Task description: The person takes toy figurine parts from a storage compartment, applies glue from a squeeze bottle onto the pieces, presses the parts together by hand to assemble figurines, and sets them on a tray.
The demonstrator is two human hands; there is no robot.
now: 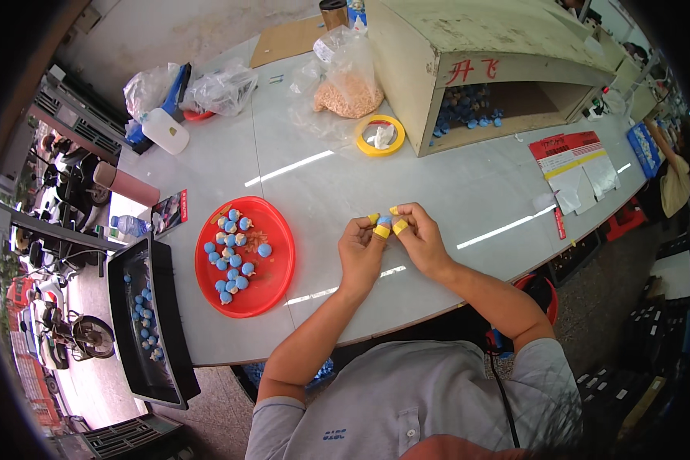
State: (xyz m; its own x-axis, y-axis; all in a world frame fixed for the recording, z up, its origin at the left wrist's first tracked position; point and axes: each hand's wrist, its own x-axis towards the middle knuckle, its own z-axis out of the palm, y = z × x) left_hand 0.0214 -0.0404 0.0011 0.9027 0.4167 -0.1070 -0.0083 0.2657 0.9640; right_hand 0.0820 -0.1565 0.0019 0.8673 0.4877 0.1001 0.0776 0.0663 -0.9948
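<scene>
Over the middle of the grey table [337, 192], both my hands pinch one small blue round piece [384, 220]. My left hand [363, 244] grips it from the left, and my right hand [422, 239] from the right. Yellow tape or finger covers wrap several fingertips and hide most of the piece. To the left of my hands lies a red round tray [282, 284]. Several blue round pieces with pale bits attached [232, 253] lie in it, along with some tan crumbs.
A black bin [178, 345] with more blue pieces hangs by the left edge. Behind stand a pink bottle [126, 184], a white jug [165, 130], a bag of tan bits [349, 93] and a yellow tape roll [399, 146]. A wooden box [414, 92] holds blue pieces; papers [579, 172] lie right.
</scene>
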